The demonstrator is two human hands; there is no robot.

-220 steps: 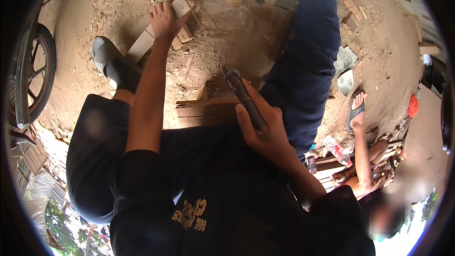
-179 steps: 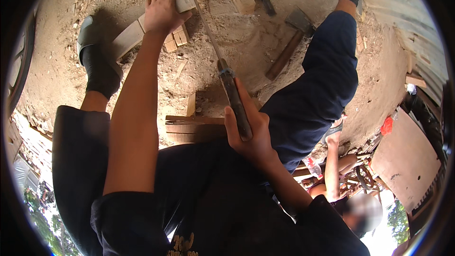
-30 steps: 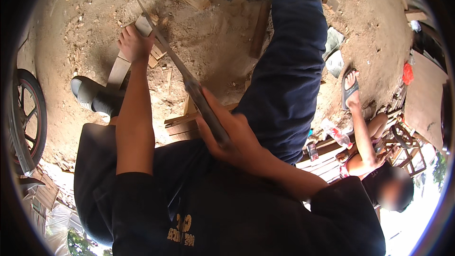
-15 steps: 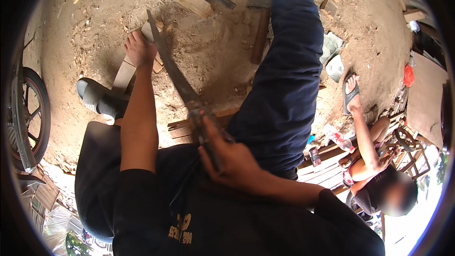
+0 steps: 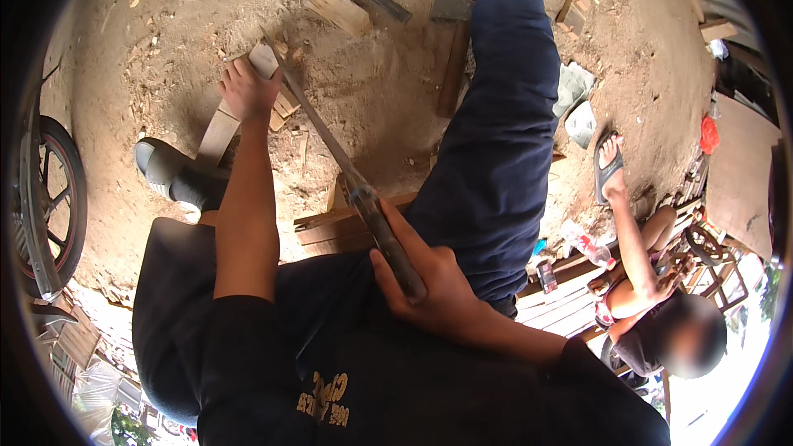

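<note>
Metal so near skin worries me: one skip of the saw (image 5: pixel 337 152) could nick the left hand (image 5: pixel 252 89), its fingers clamped over the pale, straight-edged wood (image 5: pixel 217 135); crumbly dirt (image 5: pixel 363 91) beneath might let it rock. The right hand (image 5: pixel 434 285) wraps its fingers round a dark, rounded handle (image 5: pixel 391 249); the slim blade (image 5: pixel 318 121) slants beside the wood.

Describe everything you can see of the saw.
The saw has a long, thin, grey, metal-looking blade narrowing to its tip and a straight, dark handle, gripped by the right hand. It slants up and left, the blade's far part beside the wooden piece under the left hand. Teeth and any contact with the wood can't be made out.
</note>
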